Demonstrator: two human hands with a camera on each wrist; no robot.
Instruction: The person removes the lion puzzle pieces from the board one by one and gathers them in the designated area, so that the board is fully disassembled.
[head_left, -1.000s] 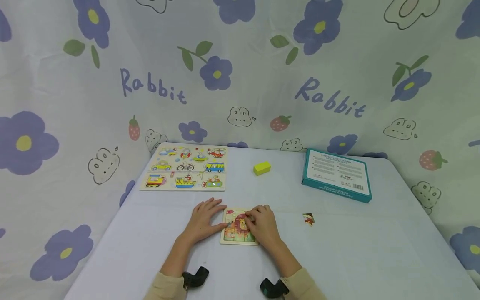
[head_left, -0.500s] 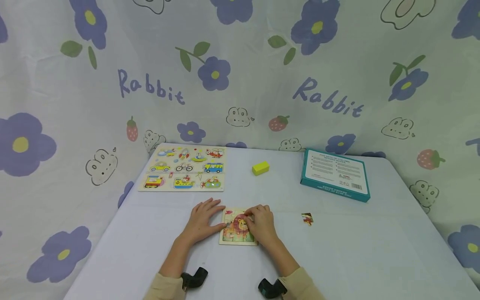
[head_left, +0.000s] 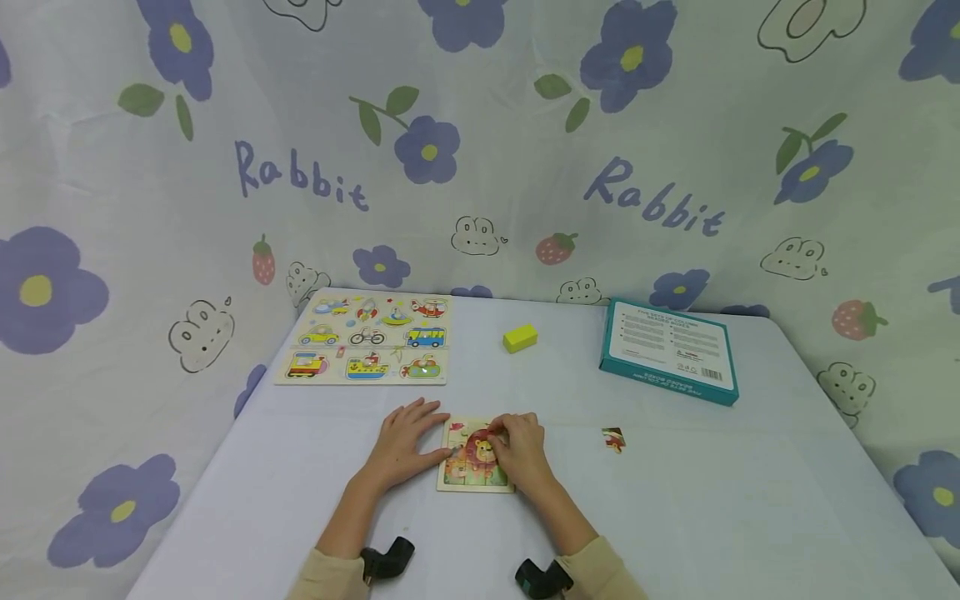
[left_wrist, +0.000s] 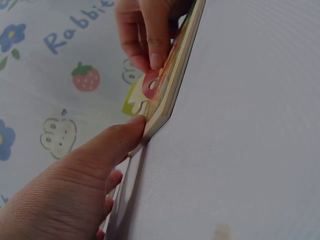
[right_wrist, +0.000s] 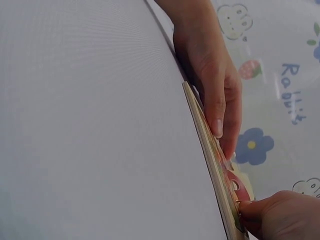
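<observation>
A small lion jigsaw puzzle (head_left: pixel 453 479) in a pale wooden frame lies in front of the person, between the two hands. The left hand (head_left: pixel 402 442) rests at its left side with fingers spread, and its thumb (left_wrist: pixel 120 137) presses on the frame's edge in the left wrist view. Over the upper right of the picture, the right hand (head_left: pixel 522 450) pinches a puzzle piece (left_wrist: pixel 150 84) with thumb and forefinger. That red and cream piece stands tilted up from the board. The right fingers hide the puzzle's right side in the head view.
One loose puzzle piece (head_left: pixel 613 439) lies to the right. Behind are a vehicle peg puzzle board (head_left: pixel 333 375), a yellow block (head_left: pixel 520 337) and a teal box (head_left: pixel 669 352). A printed curtain (head_left: pixel 480 192) hangs along the table's far edge.
</observation>
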